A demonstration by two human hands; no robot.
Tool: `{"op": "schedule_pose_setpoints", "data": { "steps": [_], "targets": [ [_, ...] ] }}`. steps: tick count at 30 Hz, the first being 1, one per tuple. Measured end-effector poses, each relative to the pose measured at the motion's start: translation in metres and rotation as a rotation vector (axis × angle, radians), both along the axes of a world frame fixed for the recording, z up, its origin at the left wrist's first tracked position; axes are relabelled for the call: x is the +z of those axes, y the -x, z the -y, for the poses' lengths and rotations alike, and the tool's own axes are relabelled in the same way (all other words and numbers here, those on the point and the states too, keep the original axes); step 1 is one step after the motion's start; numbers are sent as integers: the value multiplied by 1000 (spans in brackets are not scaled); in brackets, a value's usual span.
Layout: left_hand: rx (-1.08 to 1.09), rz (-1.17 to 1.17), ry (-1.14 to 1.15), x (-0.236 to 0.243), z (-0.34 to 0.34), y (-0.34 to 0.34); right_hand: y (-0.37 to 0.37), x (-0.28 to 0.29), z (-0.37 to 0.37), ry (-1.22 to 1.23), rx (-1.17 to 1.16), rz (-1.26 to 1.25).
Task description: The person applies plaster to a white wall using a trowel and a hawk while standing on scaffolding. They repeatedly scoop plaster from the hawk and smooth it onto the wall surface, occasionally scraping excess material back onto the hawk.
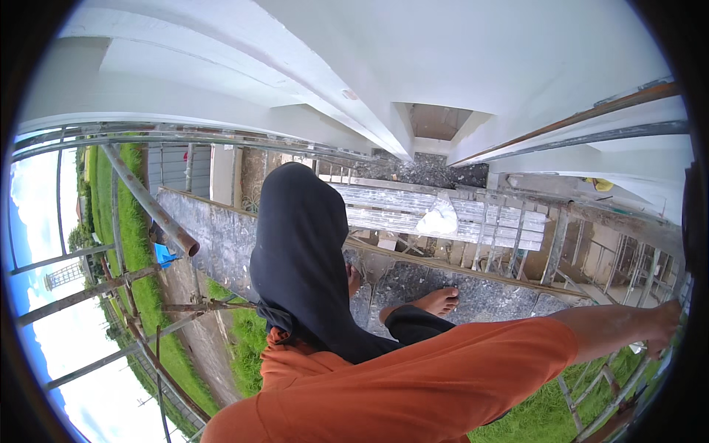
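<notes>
My right arm, in an orange sleeve [443, 369], stretches across the lower view to the right rim. There my right hand [662, 325] has its fingers bent downward, closed around something that the dark rim hides. A pale edge shows just beside the fingers. My left hand is out of view. Below me are my raised knee in black trousers [299, 229] and a bare foot [436, 302] on a grey, paint-spattered platform [487, 299].
White wall and ceiling surfaces [473, 59] fill the top. A rusty pipe end [188, 244] juts in at left, among scaffold bars [88, 295]. Lower planks [391, 207] hold a white bag-like thing [440, 215]. Grass [528, 413] lies far below, past the platform edge.
</notes>
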State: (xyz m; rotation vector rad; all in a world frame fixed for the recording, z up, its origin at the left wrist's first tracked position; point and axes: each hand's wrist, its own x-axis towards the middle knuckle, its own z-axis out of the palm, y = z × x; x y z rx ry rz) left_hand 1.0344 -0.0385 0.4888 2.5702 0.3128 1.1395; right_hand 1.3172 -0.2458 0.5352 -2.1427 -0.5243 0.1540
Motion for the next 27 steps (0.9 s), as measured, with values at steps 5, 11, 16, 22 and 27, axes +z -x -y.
{"op": "schedule_pose_setpoints", "data": {
  "steps": [5,11,16,22,27],
  "targets": [
    [165,173,11,-19,-9,-2,-55,1,13,-82,96,-214],
    [157,110,-8,-4,-6,13,44,54,66,-393,126,-462],
    [158,-44,10,-1,-14,21,172,92,97,-417,56,-419],
    [237,-80,-147,-12,15,63,296,79,177,-462,-9,-334],
    [242,-16,-109,-13,12,73,375,52,216,-493,-107,-353]
  ]
}}
